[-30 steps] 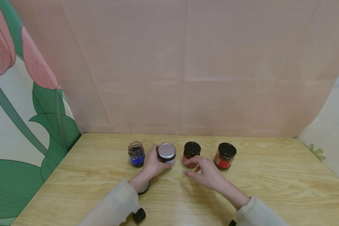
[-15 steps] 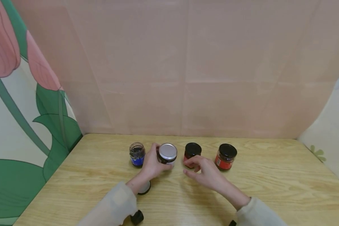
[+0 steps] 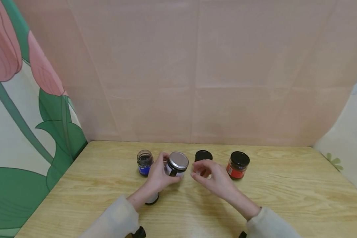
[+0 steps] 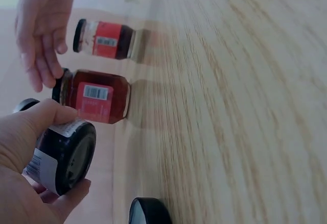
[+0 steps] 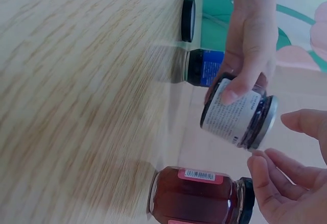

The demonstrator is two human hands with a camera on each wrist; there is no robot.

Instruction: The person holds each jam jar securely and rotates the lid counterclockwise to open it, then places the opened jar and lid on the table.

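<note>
My left hand (image 3: 158, 175) grips a dark glass jar with a silver lid (image 3: 178, 160) and a white label, its fingers and thumb round the body. In the left wrist view the jar's dark base (image 4: 76, 157) shows, tilted and raised off the table. Beside that lid, my right hand (image 3: 216, 177) hovers with its fingers loosely bent and nothing between them. A narrow gap separates the fingertips from the silver lid in the right wrist view. Behind the right hand stands a red-brown jar with a black lid (image 3: 203, 155), partly hidden in the head view.
Right of the hands stands another black-lidded jar with a red label (image 3: 236, 170). An uncovered blue-label jar (image 3: 144, 162) stands at the left. A loose dark-rimmed lid (image 3: 152, 199) lies on the wooden table (image 3: 285, 191), partly behind the left wrist. A draped cloth (image 3: 193, 72) backs the table.
My left hand has lifted the silver-lidded jar from the table and tilted it toward the right. My right hand has risen slightly, nearer to the lid.
</note>
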